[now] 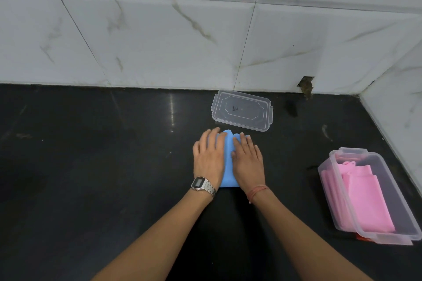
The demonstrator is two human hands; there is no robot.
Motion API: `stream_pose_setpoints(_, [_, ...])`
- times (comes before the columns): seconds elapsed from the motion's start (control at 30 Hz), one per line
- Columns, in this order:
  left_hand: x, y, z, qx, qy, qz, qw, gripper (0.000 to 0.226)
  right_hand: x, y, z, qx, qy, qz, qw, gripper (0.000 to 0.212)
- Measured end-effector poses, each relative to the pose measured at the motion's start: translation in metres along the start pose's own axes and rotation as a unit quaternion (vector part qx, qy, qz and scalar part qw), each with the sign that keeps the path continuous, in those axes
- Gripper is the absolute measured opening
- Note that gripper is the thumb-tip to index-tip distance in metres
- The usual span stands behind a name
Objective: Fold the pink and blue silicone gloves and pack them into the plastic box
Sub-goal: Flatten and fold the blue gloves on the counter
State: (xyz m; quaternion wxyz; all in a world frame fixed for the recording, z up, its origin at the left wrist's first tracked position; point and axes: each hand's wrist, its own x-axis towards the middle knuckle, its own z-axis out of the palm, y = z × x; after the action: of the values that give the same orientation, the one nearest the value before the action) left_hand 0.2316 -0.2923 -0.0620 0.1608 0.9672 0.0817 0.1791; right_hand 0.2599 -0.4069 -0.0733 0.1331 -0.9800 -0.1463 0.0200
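Hands: left hand and right hand lie flat, grip open, pressing the folded blue silicone glove mid-counter to set its crease. Folded pink silicone glove already sits in the clear plastic box near the counter's right edge.

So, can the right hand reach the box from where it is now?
Probably yes. The right hand lies flat on the blue glove, and the box stands open on that same side. Only bare counter lies between them, and the lid is off, further back.
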Motion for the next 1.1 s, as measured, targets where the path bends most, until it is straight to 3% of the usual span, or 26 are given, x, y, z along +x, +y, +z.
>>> stream_pose_setpoints(0.07, [-0.005,0.006,0.011,-0.013,-0.060,0.041,0.997,0.040,0.003,-0.001,0.004,-0.004,-0.026,-0.010,1.000,0.051])
stream_pose_setpoints(0.13, [-0.010,0.002,0.024,-0.026,-0.131,0.024,0.991,0.044,0.005,0.001,0.008,-0.015,-0.039,-0.010,0.999,0.053])
stream_pose_setpoints(0.63, [-0.002,-0.015,0.047,0.005,-0.173,0.048,0.984,0.051,0.013,0.010,0.022,0.004,-0.026,0.005,1.000,0.055])
stream_pose_setpoints(1.1, [0.004,-0.019,0.047,-0.008,-0.218,0.054,0.974,0.054,0.023,0.016,0.019,-0.017,-0.077,-0.002,0.997,0.059])
